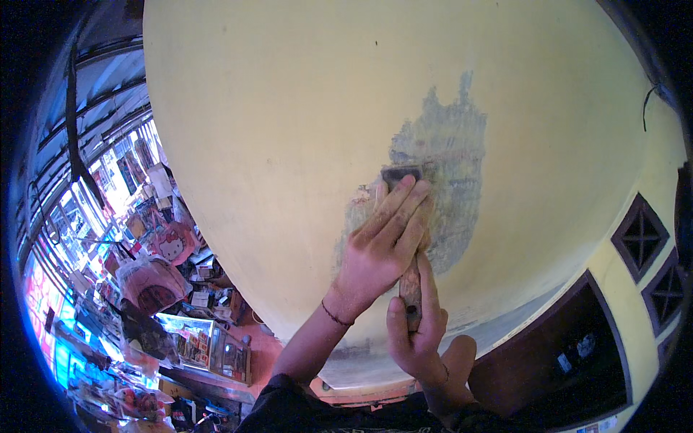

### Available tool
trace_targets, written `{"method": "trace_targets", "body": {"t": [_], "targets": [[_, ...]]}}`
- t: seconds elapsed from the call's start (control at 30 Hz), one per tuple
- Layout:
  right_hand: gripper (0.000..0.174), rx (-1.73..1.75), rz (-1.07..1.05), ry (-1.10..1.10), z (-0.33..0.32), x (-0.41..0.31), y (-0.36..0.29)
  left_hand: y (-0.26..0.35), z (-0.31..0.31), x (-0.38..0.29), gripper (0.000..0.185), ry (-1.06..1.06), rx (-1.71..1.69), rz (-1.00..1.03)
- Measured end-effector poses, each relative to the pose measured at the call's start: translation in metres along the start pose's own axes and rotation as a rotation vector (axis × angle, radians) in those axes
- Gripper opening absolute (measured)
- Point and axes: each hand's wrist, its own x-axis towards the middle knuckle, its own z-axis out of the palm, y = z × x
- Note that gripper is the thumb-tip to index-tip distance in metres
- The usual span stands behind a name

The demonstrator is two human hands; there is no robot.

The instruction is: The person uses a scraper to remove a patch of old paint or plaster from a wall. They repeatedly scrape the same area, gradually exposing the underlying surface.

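Note:
A yellow painted wall (281, 135) fills the middle of the view, with a rough grey patch (455, 140) where the paint is gone. My left hand (387, 233) lies with its fingers over the head of a hand scraper (410, 287), against the lower left part of that patch; the dark upper end of the tool shows just past the fingertips. Below it, my right hand (422, 335) is wrapped around the wooden handle, which has a hole near its end. How the fingers of the left hand sit underneath is hidden.
To the left, a glass display case (203, 346) stands on a reddish floor (264, 346), among hanging bags (170, 241) and crowded goods. On the right are a dark doorway (563, 352) and diamond-shaped vents (640, 237). A loose black wire (645, 111) hangs at the upper right.

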Motion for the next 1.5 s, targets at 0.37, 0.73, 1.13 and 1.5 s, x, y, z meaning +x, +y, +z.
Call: {"method": "trace_targets", "body": {"t": [0.37, 0.73, 1.13, 1.5], "targets": [[0.065, -0.037, 0.041, 0.012, -0.0009, 0.0014, 0.0048, -0.0004, 0.0044, 0.002, 0.031, 0.014, 0.028, 0.031], [0.067, -0.038, 0.058, -0.009, 0.0002, 0.0016, 0.0056, -0.0013, 0.0, 0.0019, 0.032, -0.038, 0.008, -0.025], [0.067, -0.04, 0.004, 0.054, 0.0036, 0.0031, 0.0077, -0.0014, 0.0024, 0.0035, 0.033, 0.025, 0.026, 0.038], [0.065, -0.048, 0.117, 0.037, 0.0058, 0.0039, 0.0028, -0.0005, -0.0001, 0.0033, 0.035, 0.01, 0.024, 0.016]]}}
